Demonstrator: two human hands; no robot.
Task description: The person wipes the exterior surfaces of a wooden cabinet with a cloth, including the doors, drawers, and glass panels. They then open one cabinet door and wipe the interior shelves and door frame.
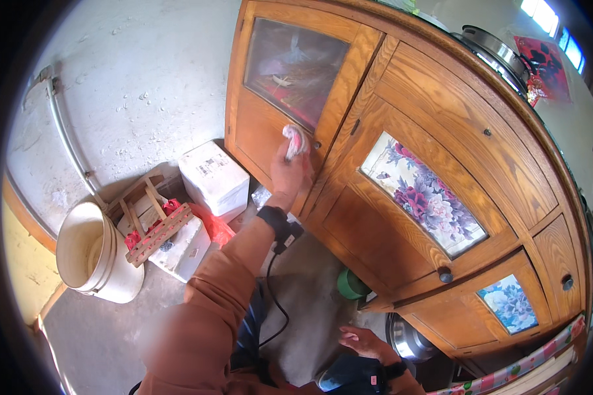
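My left hand [287, 174] grips a bunched white and pink cloth [295, 140] in front of the glass-panelled door [296, 69] of a wooden cabinet. Cloth and fingers are beside the door's small round knob [317, 145]; whether they touch the wood cannot be told. Lower down, my right hand [368, 344] hangs over my knee with loosely bent fingers and holds nothing. Next to the left hand's door is a second cabinet door [375, 232] with a floral panel [422, 197] and a dark knob [444, 274]. Both doors look closed.
At left stand a white plastic bucket [86, 252], a wooden rack [158, 232] on a white foam box [190, 256], and another foam box [212, 177]. A green round container [352, 285] and a shiny metal pot [411, 338] sit low by the cabinet. A cable [282, 308] hangs from my left wrist.
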